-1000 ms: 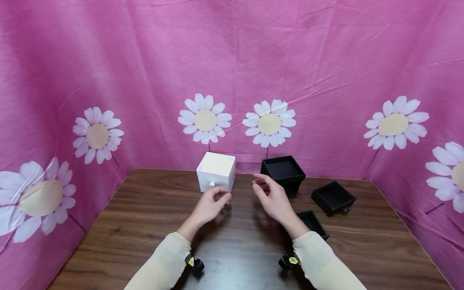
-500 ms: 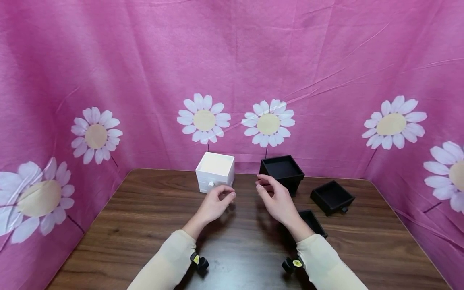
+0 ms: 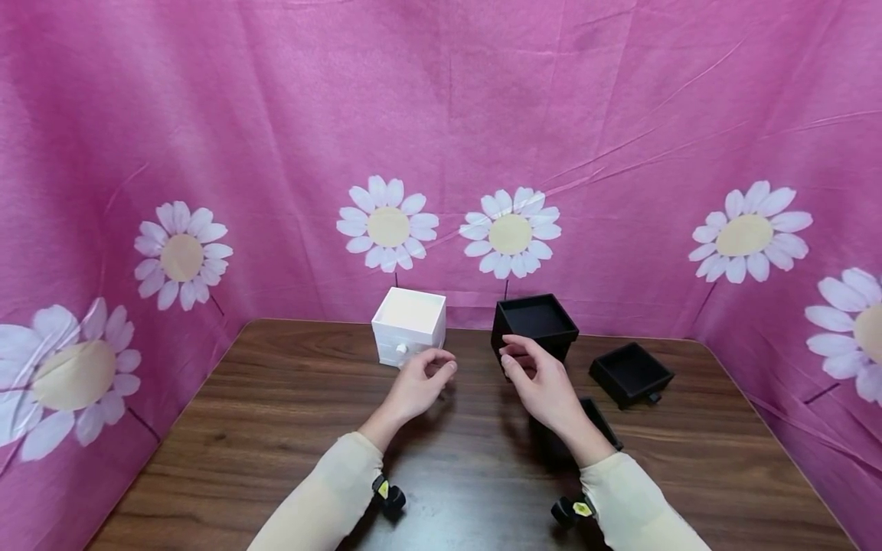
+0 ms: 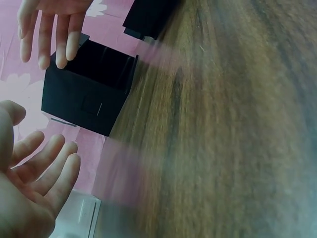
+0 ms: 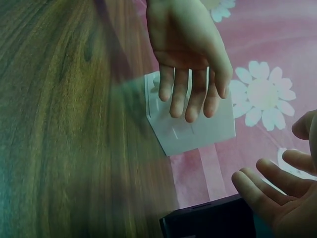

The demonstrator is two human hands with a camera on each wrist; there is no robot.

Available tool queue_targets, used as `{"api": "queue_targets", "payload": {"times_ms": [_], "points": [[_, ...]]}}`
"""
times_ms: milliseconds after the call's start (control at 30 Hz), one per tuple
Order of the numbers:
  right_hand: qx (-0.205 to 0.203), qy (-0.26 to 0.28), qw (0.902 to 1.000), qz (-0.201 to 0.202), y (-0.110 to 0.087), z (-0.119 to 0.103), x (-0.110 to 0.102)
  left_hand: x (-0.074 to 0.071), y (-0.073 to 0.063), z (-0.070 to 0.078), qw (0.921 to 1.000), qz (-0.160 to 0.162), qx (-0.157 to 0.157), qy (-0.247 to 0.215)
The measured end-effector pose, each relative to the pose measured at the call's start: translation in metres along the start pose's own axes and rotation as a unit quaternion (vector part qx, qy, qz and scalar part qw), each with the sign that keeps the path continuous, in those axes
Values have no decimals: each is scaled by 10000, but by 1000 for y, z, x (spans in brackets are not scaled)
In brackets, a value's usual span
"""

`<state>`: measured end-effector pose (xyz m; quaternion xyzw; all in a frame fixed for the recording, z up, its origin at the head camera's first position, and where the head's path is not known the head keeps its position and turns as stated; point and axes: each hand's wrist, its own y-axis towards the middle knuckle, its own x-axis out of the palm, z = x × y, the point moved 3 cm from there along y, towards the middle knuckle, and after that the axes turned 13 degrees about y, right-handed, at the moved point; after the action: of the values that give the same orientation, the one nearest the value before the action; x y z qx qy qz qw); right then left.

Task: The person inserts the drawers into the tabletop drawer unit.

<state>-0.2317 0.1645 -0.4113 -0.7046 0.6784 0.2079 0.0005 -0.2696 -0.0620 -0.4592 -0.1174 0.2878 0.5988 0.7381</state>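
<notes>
My left hand (image 3: 416, 386) hovers with loosely bent fingers in front of a small white box (image 3: 409, 320), which has a round white knob (image 3: 402, 349) on its front. Nothing is in that hand. My right hand (image 3: 547, 386), also holding nothing, hangs before a black box (image 3: 536, 317) whose front shows as an open hollow in the left wrist view. A black drawer (image 3: 630, 375) with a small pull lies to the right of the black box. Nearer, a second black drawer (image 3: 601, 425) is partly hidden by my right hand and wrist.
All of this stands on a brown wooden table (image 3: 262, 428). Behind it and along both sides hangs a pink cloth (image 3: 441, 115) with large white daisies. A small black camera (image 3: 389, 496) is strapped at the left wrist, another black camera (image 3: 568, 511) at the right.
Both hands have drifted a little to the right, still holding nothing. More of the white box's knob shows now. The boxes and drawers have not moved on the table.
</notes>
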Motion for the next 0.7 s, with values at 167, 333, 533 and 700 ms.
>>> {"api": "queue_targets", "payload": {"times_ms": [167,333,533,700], "points": [[-66,-46,10000,-3,-4,1,-5,3,5,3,9999,-20,25,127],[-111,-67,9999,4,-10,3,-11,6,8,6,9998,-35,60,208],[-157,-223,9996,73,-17,7,-18,9,14,10,9997,27,-5,233],[-283,-284,9991,165,-21,10,-26,14,19,12,9996,52,-39,292]]}}
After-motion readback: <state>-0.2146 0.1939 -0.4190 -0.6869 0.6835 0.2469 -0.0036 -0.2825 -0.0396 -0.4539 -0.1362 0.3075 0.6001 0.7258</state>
